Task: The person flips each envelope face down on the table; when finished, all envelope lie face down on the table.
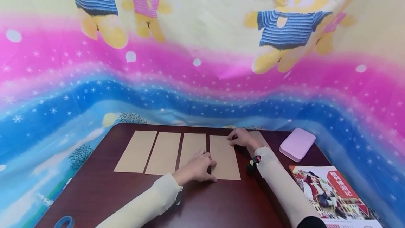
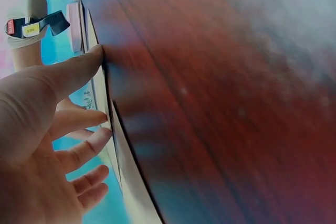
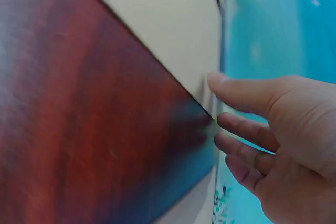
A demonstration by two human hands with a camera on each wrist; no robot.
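Four tan rectangular sheets, card or paper, lie in a row on the dark table; the fourth sheet [image 1: 224, 159] is the rightmost of them. My left hand [image 1: 197, 167] rests across its left side, with the thumb at the near edge and the fingertips by the gap to the third sheet [image 1: 192, 147]. In the left wrist view, the left hand [image 2: 50, 129] has its fingers spread and loosely bent. At the fourth sheet's far right corner, my right hand [image 1: 242, 138] touches with thumb and fingertips. Another tan sheet [image 1: 260, 138] lies partly hidden behind the right forearm.
The first sheet [image 1: 136, 151] and second sheet [image 1: 163, 153] lie to the left. A pink case [image 1: 298, 144] sits at the table's far right, behind an illustrated book [image 1: 335, 194]. A blue ring-shaped object [image 1: 64, 221] is at the near left. A patterned curtain [image 1: 202, 90] hangs behind the table.
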